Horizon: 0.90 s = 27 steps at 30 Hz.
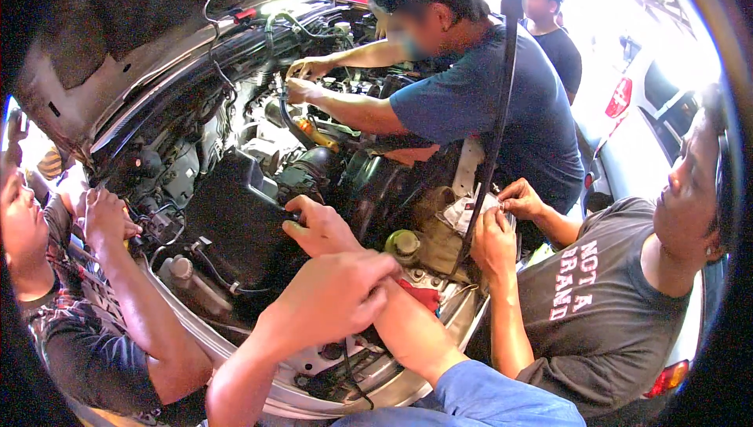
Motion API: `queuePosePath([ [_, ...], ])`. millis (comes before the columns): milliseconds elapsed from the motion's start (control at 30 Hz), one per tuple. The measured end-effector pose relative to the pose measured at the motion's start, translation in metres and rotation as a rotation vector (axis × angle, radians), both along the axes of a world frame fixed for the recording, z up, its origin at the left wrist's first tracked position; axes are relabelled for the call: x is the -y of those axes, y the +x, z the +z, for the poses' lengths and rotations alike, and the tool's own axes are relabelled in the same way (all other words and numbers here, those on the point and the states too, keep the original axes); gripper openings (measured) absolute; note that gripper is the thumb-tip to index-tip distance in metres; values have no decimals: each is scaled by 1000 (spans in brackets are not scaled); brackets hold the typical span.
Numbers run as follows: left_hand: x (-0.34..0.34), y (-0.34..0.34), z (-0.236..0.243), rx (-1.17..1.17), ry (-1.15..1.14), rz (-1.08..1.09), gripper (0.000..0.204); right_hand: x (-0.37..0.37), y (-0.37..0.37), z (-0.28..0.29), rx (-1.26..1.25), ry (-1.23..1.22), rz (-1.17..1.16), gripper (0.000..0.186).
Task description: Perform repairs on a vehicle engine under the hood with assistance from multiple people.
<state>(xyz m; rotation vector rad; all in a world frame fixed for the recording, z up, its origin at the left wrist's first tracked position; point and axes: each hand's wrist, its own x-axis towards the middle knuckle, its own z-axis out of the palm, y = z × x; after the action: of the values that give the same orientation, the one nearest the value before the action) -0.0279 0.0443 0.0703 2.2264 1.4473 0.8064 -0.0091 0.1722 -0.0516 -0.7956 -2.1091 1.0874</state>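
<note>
My right hand reaches over the engine bay, thumb and forefinger apart, beside the edge of a large black plastic box. No object shows in its fingers. Bent in front of my right forearm, my left hand has its fingers curled in at the wrist side of that forearm. What lies inside its fingers, if anything, is hidden. Just beyond my right hand runs a black ribbed air hose. A reservoir with a yellow-green cap stands to the right of my hands.
A co-worker in a dark blue shirt leans in from the far side. On the right, another's hands hold a small white part. A third person's hands work at the left. The raised hood and a black strut hang close.
</note>
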Motion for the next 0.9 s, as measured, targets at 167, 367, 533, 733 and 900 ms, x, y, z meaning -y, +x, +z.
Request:
queuePosePath([
  [167, -29, -3, -7, -188, 145, 12, 23, -5, -6, -6, 28, 2, -49, 39],
  [367, -47, -3, -41, -175, 291, 74, 21, -6, -11, -14, 34, 83, -150, 38],
  [533, -42, -4, -61, -445, 400, 118, 16, -6, -14, -12, 50, 111, -202, 37],
  [733, -36, -6, -65, -439, 319, 111, 19, -5, -8, -6, 75, 115, -146, 36],
  [900, -33, -3, -64, -451, 292, 75, 19, -6, -7, -9, 42, 105, -126, 36],
])
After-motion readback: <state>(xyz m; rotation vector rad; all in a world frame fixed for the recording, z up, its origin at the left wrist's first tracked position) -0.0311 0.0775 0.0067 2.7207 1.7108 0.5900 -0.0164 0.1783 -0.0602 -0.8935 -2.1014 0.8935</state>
